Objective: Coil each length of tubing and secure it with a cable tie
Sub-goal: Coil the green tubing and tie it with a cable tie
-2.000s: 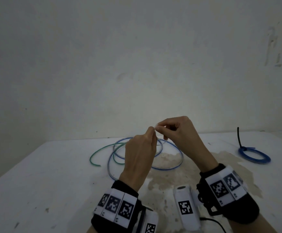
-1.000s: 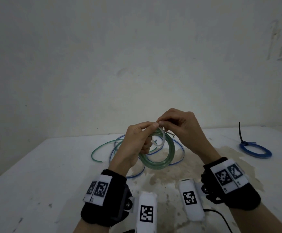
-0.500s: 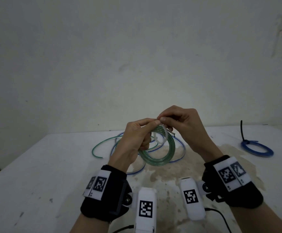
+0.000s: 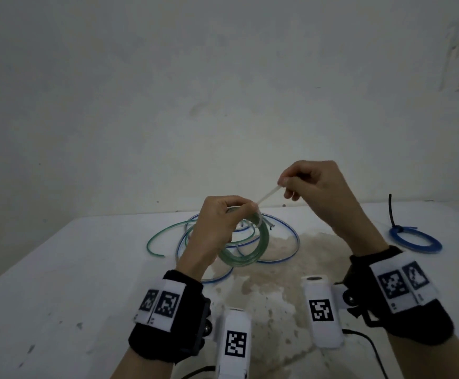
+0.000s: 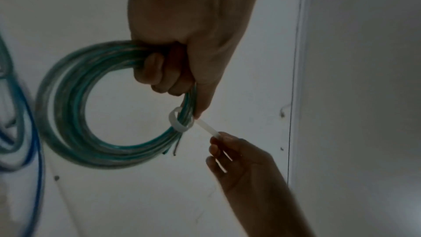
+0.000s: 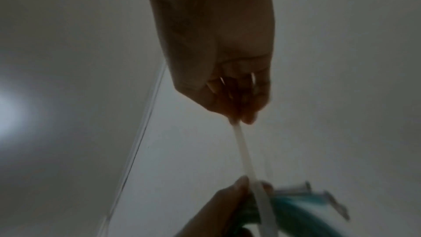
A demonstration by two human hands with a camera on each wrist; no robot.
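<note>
My left hand point(image 4: 223, 214) point(image 5: 182, 71) grips a coil of green tubing point(image 4: 246, 253) point(image 5: 75, 114) and holds it above the table. A white cable tie point(image 4: 268, 196) point(image 5: 182, 123) point(image 6: 243, 152) is looped round the coil's strands next to my left fingertips. My right hand point(image 4: 305, 181) point(image 5: 227, 150) point(image 6: 237, 104) pinches the tie's free tail, which runs taut up and to the right from the coil. The coil's cut ends stick out just past the tie.
Loose blue tubing point(image 4: 277, 258) and green tubing point(image 4: 157, 237) lie tangled on the white table point(image 4: 59, 283) behind the hands. A blue coil point(image 4: 414, 239) bound with a black tie point(image 4: 392, 212) lies at the right. A stained patch marks the table's middle.
My right hand has drawn up and to the right with the tie's tail, so the loop has closed round the green coil. My left hand has stayed on the coil.
</note>
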